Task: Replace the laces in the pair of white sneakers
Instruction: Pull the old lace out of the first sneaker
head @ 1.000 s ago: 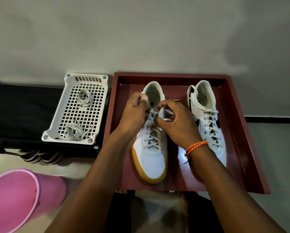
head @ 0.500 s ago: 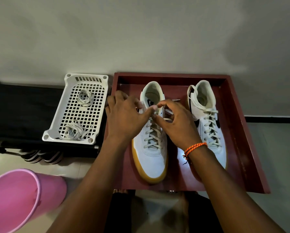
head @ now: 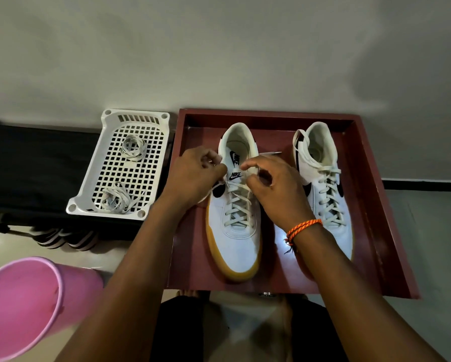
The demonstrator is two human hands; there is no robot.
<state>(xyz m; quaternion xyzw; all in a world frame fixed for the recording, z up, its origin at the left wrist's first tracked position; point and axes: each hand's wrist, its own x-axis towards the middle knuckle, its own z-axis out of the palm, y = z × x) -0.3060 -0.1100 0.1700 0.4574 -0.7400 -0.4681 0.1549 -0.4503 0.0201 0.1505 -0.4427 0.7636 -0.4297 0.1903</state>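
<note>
Head view: both my hands at the top eyelets of the left-hand sneaker, lace ends pinched.

My left hand (head: 196,176) has its fingers curled, pinching a lace end (head: 222,182) at the top-left eyelet of the left-hand sneaker (head: 236,226). My right hand (head: 274,189), orange thread band (head: 304,228) on the wrist, is curled over the top-right eyelets, pinching the other lace strand; exact contact is partly hidden by my fingers. That shoe is laced up to near the tongue. The second sneaker (head: 323,184) sits just beside it, laced, loose end draped over its collar. Both stand in the dark red tray (head: 391,231). White perforated basket (head: 93,194) left of the tray holds 2 bundles of laces (head: 132,148). Pink bucket (head: 23,304) at lower left.
</note>
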